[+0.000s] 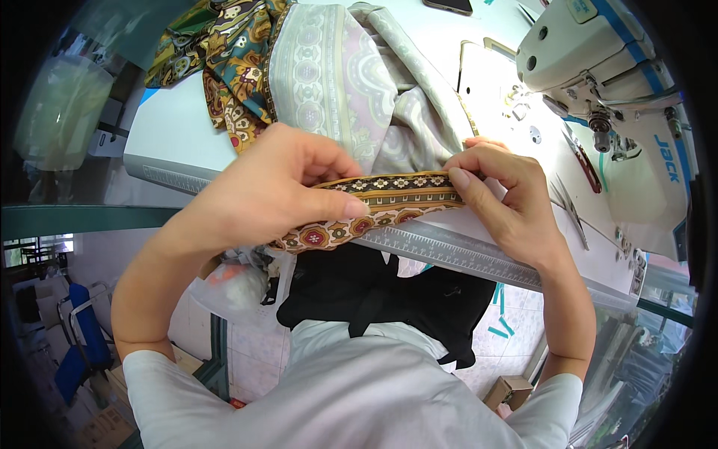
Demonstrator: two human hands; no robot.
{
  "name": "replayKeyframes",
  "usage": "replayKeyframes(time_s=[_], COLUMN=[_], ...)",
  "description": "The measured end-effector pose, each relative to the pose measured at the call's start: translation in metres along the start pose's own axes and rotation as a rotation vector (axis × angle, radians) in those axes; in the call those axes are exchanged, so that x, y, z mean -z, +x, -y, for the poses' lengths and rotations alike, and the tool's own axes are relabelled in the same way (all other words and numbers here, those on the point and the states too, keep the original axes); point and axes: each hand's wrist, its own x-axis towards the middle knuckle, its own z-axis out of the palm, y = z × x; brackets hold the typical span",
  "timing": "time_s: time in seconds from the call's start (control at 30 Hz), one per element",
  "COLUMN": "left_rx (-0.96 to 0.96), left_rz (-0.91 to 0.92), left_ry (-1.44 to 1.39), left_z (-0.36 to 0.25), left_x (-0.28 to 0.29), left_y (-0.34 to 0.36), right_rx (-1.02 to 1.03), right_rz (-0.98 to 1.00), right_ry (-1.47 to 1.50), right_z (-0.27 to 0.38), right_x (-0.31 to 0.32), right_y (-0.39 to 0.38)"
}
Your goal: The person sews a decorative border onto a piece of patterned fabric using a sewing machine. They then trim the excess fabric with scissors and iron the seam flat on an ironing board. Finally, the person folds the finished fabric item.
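Observation:
A patterned cloth (pixel 329 97) lies over the white table, its pale underside up and its teal, brown and gold face showing at the far left. Its near edge, a dark band with small flowers, is stretched between my hands at the table's front. My left hand (pixel 277 187) pinches the edge, thumb on top, the other fingers behind the cloth. At the right end of the band, my right hand (pixel 505 194) grips the same edge between thumb and fingers. Below the right hand's side of the cloth runs a ruler strip (pixel 449 251) along the table edge.
A white and blue sewing machine (pixel 598 60) stands at the right. Thread snips (pixel 582 157) and a pair of pointed scissors or tweezers (pixel 570 211) lie beside it. A dark phone (pixel 449 6) is at the far edge. Below hangs a plastic bag (pixel 239 292); a blue chair (pixel 81 344) stands left.

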Motion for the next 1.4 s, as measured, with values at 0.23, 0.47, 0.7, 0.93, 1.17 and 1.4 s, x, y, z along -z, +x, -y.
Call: replayKeyframes(time_s=[0.23,0.47,0.7,0.93,1.17,1.4], left_rx=[0.003,-0.032,-0.036,-0.130,-0.016,-0.105], left_rz=[-0.087,-0.075,-0.050,-0.056,-0.037,-0.023], left_ry=[0.089,-0.002,-0.119,0.161,-0.022,-0.096], left_z=[-0.001,0.000,-0.006,-0.011,-0.013,-0.006], left_x=[-0.009,-0.013,-0.014,-0.037,-0.029,-0.027], left_y=[0.003,-0.002,-0.006,0.016,0.019,0.017], right_rx=[0.024,0.028,-0.032,-0.080,0.054,-0.157], right_rz=[0.002,-0.020,0.018,0.053,-0.406,-0.352], right_ry=[-0.011,0.019,0.009,-0.032,-0.703,-0.983], right_z=[-0.001,-0.002,0.004,0.005,-0.006,-0.033], right_x=[0.001,-0.001,0.002,0.007,0.046,0.079], right_y=[0.000,-0.004,-0.006,-0.006,-0.052,-0.116])
